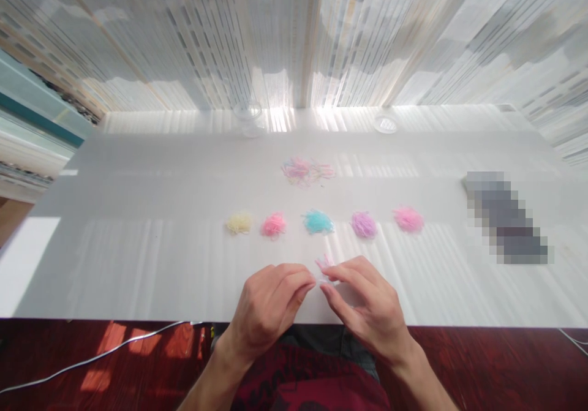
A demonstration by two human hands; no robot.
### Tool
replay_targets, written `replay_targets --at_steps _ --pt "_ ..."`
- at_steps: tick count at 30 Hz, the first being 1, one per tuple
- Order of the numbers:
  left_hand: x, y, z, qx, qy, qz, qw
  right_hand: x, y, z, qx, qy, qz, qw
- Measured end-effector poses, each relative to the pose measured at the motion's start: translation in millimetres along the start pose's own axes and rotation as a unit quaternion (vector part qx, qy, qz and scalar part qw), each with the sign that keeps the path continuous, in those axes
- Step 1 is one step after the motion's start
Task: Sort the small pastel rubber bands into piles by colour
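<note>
Strands (324,261) by right hand (367,294), stringy mounds (318,222)

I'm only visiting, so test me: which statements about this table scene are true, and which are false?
1. The pale-yellow pile of thin strands is leftmost in the row of five. True.
2. The turquoise pile of thin strands sits at the row's right end. False: it is in the middle.
3. The mixed-colour strand pile lies beyond the row, farther from the person. True.
4. The left hand grips the clear round lid. False: the lid lies near the far edge of the white table.
5. Some pink strands show beside the right hand. True.
</note>
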State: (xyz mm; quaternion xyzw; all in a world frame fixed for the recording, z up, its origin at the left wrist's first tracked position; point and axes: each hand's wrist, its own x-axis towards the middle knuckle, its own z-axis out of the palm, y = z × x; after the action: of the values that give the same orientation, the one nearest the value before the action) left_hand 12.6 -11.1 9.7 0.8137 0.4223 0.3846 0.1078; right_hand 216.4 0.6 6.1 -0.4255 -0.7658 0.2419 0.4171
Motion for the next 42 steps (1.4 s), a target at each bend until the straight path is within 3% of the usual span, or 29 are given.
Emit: replay_targets --at_steps 14,21,42 --pt "-3.8 -5.3 2.4 -0.036 -0.017 -0.003 0.999 1.0 1.2 -3.1 0.028 0.000 -0.016 0.999" --pt "1.8 -4.2 0.9 -0.095 -0.048 -0.068 0.992 0.3 2.4 -2.4 0.037 0.000 -0.019 0.999" --pt "2.7 -4.2 0.4 -0.124 -0.037 -0.081 0.988 -2.8 3.4 -2.9 0.052 0.002 -0.018 0.998"
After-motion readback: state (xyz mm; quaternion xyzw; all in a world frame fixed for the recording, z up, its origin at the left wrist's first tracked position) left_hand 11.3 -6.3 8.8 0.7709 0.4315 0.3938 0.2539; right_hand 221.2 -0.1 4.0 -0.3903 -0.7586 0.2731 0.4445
